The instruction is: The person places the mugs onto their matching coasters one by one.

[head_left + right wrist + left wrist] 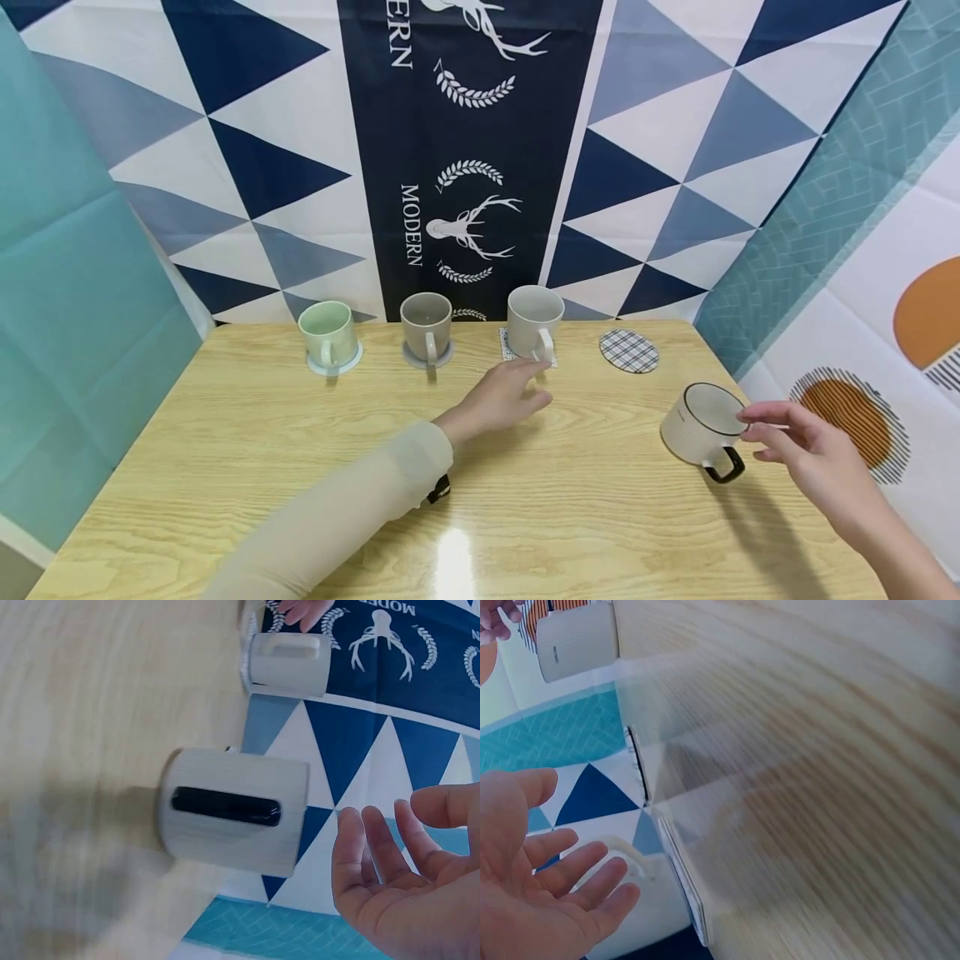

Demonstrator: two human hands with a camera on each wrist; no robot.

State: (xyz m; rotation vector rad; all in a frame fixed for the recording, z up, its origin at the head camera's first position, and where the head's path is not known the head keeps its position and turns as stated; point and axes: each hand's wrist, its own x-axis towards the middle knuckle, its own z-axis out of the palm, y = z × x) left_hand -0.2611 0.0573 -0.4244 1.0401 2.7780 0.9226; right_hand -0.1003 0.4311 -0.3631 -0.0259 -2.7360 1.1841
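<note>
A white mug (535,317) stands on a square patterned coaster (506,344) toward the back of the table, its handle facing forward. Just in front of it my left hand (501,398) reaches with loosely spread fingers and holds nothing; the left wrist view shows the palm and a pale mug handle behind the fingers. At the right a white mug with a dark rim and black handle (697,423) stands on the bare wood. Beside its rim hovers my right hand (817,454), fingers slightly bent, with a gap to the mug in the right wrist view.
A green mug (330,330) and a grey-brown mug (426,321) stand on round coasters at the back left. A round plaid coaster (629,351) lies at the back right of the wooden table (285,467). Patterned cloth (285,167) hangs behind.
</note>
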